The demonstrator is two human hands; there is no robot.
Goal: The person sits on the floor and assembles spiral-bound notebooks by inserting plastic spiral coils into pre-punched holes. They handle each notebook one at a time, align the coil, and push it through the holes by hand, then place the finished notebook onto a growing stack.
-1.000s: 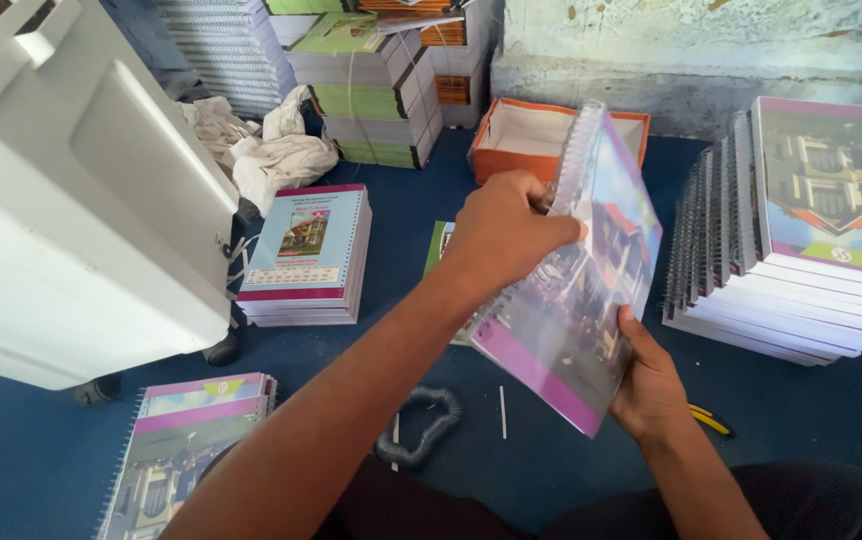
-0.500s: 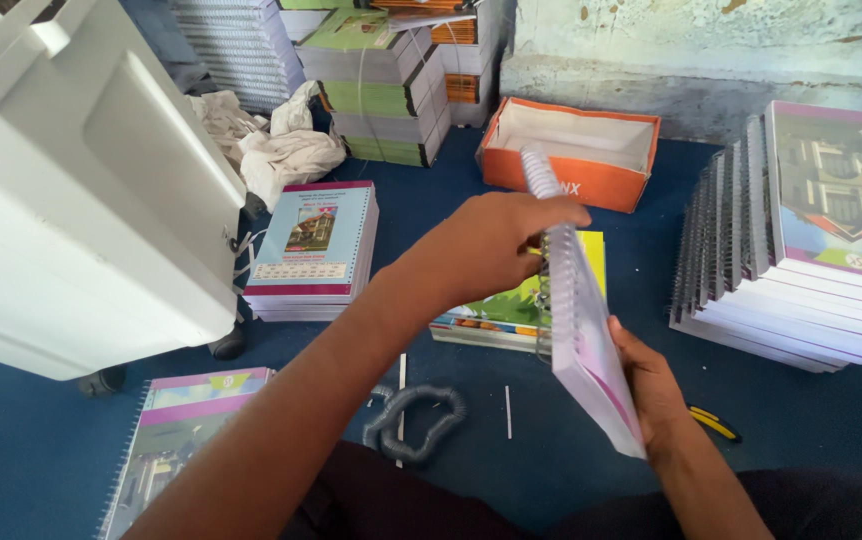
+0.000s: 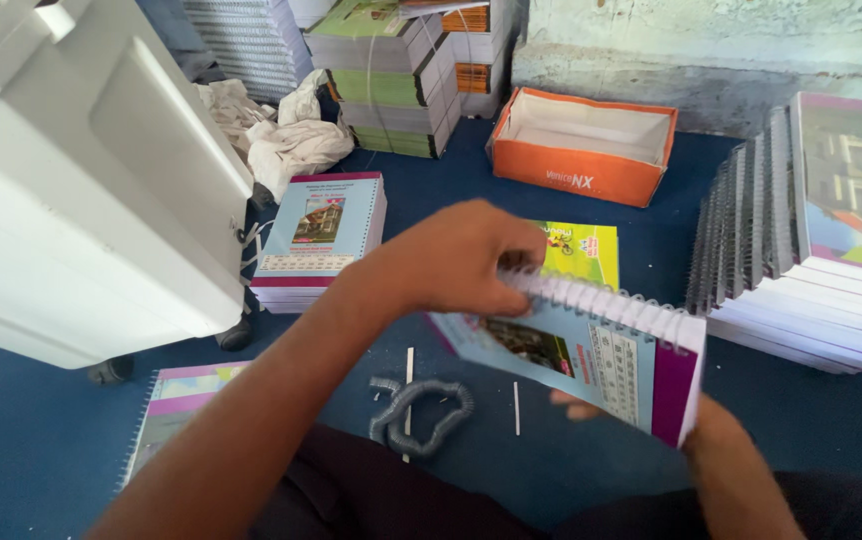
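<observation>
In the middle of the frame, the left hand (image 3: pixel 451 262) pinches the white spiral wire of a thick notebook (image 3: pixel 591 355). The right hand (image 3: pixel 696 420) holds its smooth cover from below, fingers mostly hidden. A grey coil (image 3: pixel 421 412) lies on the blue floor (image 3: pixel 41 440).

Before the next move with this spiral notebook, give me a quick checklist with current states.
1. Left hand on the white wire coil of the notebook: ok, fingers rest at the coil's left end.
2. Right hand supporting the notebook from below: ok, though mostly hidden behind it.
3. Coil fully seated through all holes: cannot tell.
4. Notebook clear of the floor: ok, held above the blue floor.
5. Stack of bound notebooks at the right standing: ok.
6. Loose grey coil piece on the floor under the hands: not ok, lying underfoot.
</observation>
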